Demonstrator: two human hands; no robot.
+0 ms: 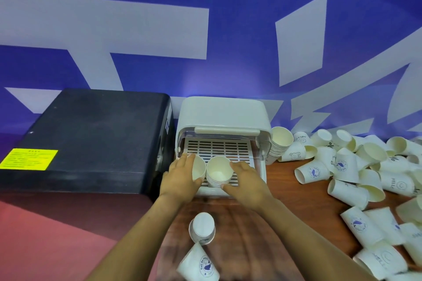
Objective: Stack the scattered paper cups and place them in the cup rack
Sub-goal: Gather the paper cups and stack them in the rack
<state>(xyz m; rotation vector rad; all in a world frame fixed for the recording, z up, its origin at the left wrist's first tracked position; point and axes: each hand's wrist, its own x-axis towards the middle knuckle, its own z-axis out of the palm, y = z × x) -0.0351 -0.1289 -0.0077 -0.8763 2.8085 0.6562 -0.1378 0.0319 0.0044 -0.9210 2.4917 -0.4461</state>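
l hand (180, 175) grasps a stack (198, 167), r hand (247, 180) grasps stack 2 (219, 172); both upright at rack (223, 116) tray front edge, side by side prob. to save room.

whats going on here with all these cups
A person is loading stacked paper cups into a white cup rack. The left hand holds one stack and the right hand holds another stack, both on the slotted tray. Many loose cups lie scattered on the table to the right.
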